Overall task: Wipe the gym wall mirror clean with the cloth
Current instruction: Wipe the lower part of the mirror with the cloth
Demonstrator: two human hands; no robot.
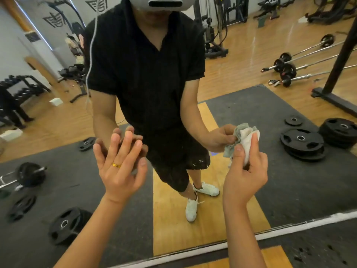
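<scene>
The wall mirror (251, 97) fills nearly the whole view and reflects me in black clothes with a headset. My left hand (119, 163), a gold ring on one finger, lies flat with straight spread fingers against the glass at lower centre-left. My right hand (246, 169) grips a bunched white and pale green cloth (246, 138) and holds it at the glass, lower right of centre. The cloth meets its own reflection there.
The mirror's white bottom frame (289, 227) runs across the lower right, with black mat floor (318, 246) below it. Reflected in the glass are weight plates (302, 144), barbells (286, 68), a dumbbell rack (15, 89) and a black upright post (340, 55).
</scene>
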